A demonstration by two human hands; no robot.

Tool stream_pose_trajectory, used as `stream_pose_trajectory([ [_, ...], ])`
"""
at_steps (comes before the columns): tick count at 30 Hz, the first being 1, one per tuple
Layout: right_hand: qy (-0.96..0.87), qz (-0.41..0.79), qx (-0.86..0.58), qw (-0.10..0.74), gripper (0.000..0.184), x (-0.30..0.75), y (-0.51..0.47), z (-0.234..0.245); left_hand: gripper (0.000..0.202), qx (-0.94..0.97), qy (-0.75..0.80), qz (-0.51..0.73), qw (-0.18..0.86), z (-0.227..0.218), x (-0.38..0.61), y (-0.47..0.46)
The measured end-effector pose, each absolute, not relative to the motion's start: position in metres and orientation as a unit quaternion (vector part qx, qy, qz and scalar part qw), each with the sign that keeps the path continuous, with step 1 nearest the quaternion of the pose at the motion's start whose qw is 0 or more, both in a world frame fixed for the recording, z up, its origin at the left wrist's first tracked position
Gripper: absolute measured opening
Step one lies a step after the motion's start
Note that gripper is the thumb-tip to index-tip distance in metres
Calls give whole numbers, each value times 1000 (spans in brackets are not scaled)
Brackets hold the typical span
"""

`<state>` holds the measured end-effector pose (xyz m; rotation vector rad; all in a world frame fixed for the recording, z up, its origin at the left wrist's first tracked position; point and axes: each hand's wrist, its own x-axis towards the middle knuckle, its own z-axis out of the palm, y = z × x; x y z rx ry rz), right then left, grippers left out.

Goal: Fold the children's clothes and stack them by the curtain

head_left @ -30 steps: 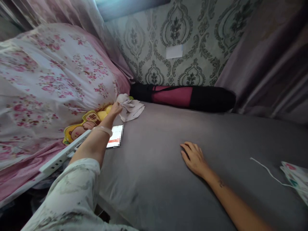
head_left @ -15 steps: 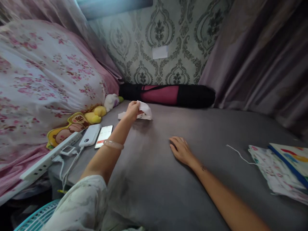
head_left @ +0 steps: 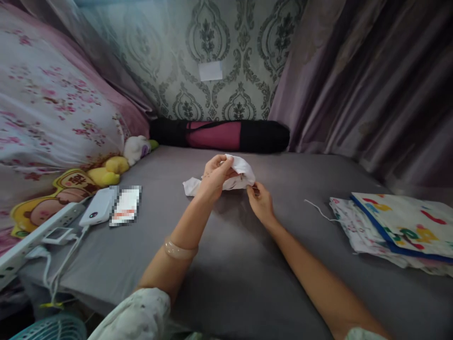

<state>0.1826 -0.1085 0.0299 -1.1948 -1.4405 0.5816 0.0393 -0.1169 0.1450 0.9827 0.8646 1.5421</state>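
Observation:
A white piece of cloth (head_left: 244, 169) with small dark marks is held up just above the grey sheet, bunched and folded over. My left hand (head_left: 214, 175) pinches its upper edge between thumb and fingers, and a pale bangle circles that wrist. At the cloth's lower right corner, my right hand (head_left: 261, 202) has thumb and fingertips closed on the edge. One end of the cloth (head_left: 191, 187) trails out to the left behind my left wrist. What kind of cloth item it is I cannot make out.
On the left lie a power strip (head_left: 42, 236), a white power bank (head_left: 99, 206), a phone (head_left: 126, 206) and plush toys (head_left: 106, 171). A black and pink roll bag (head_left: 215, 135) rests along the wall. Folded fabrics (head_left: 406, 226) are stacked at right; a fan (head_left: 53, 326) stands lower left.
My right hand has lifted off the sheet, moved to the cloth and taken its right edge. My left hand has brought the cloth nearer. The view has turned slightly right.

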Motion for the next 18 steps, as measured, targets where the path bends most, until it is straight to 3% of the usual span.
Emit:
stream_pose_trajectory([
  [9, -659, 238, -470, 536, 28, 209, -112, 85, 18, 426, 446, 721, 316, 134, 4, -105],
  [14, -676, 324, -450, 486, 38, 220, -128, 122, 20, 447, 455, 690, 343, 142, 1, -113],
  [18, -636, 439, -457, 440, 42, 230, -129, 130, 33, 464, 484, 618, 411, 142, 2, -113],
])
